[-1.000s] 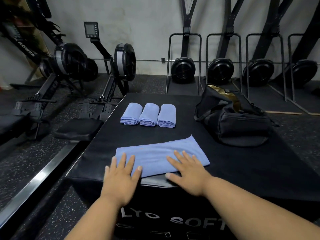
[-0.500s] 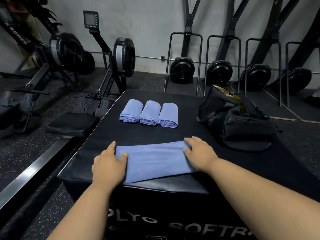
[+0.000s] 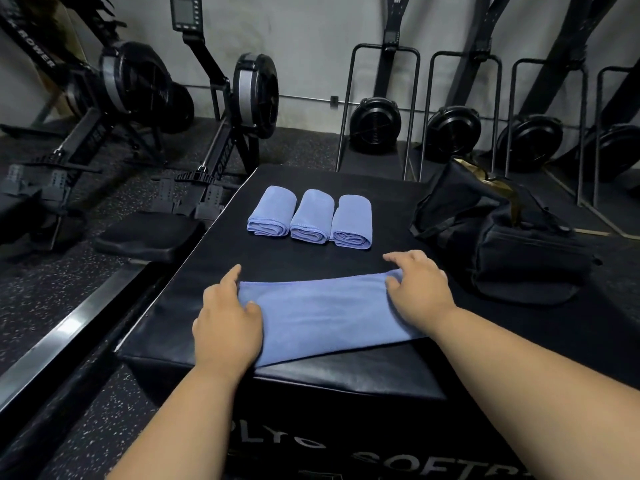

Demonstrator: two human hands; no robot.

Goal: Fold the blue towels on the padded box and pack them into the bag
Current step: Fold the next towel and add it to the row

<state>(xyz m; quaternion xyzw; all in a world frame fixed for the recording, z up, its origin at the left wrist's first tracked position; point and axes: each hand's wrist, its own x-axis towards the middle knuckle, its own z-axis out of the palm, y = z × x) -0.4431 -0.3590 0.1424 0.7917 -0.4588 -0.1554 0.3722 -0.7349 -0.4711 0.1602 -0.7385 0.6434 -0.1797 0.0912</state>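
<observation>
A black padded box (image 3: 214, 278) carries a black bag (image 3: 519, 244) at its right. A long blue towel (image 3: 322, 317) lies flat near the front edge, three folded towels (image 3: 310, 216) beyond it. The left hand (image 3: 225, 323) pinches its left end; the right hand (image 3: 419, 289) grips the right end.

Lettering I can read from here

Below my wrists, the front face of the padded box (image 3: 346, 375) carries pale letters, cut off by the frame: "LYO SOFT". Far off past my left hand (image 3: 227, 327), the slanted rail of a rowing machine (image 3: 31, 46) reads "ROWER". The monitor screens are illegible.
</observation>
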